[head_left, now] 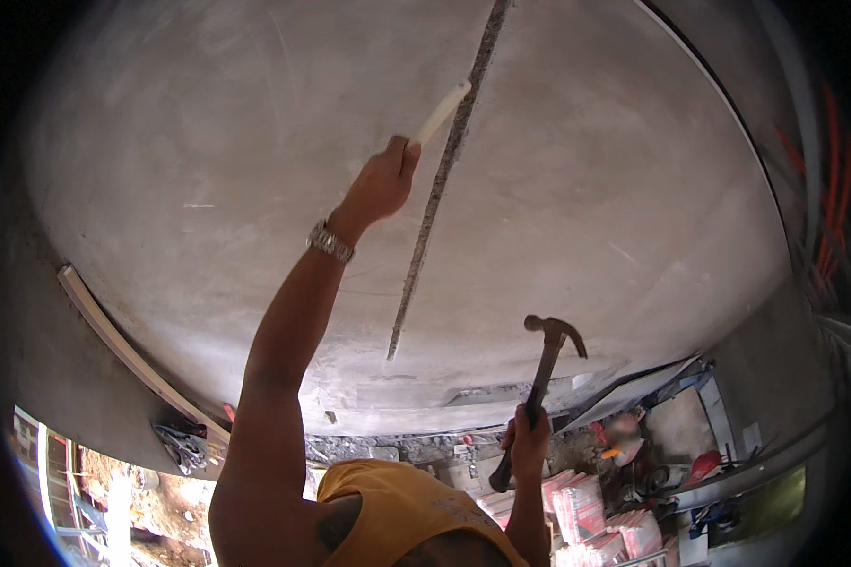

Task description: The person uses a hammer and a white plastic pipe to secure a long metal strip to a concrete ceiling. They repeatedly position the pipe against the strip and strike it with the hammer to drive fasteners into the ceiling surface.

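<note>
One big grey wall [596, 198] fills most of the view. A long, rough groove [435, 189] runs through it, slanting from the top down to the left. The person's left arm goes up high along the wall, left of this groove. The right arm is bent and lower down.

The right hand [529, 442] has its fingers wrapped around the handle of a hammer [545, 364]. The hammer points up and leans a bit to the right. Its head is above the fingers, with the claw curving off to the right. It is well apart from the pale stick [442, 113], down and to the right of it.

The left hand [378, 184] grips the low end of this stick, with the fingers closed around it. The rest of the stick pokes up and to the right, slanting much like the groove but leaning over more. Its far tip is at the groove's left edge; I cannot tell if it touches the wall. The left hand is the nearer one to the groove.

A shiny watch [330, 241] sits on the left wrist.
</note>
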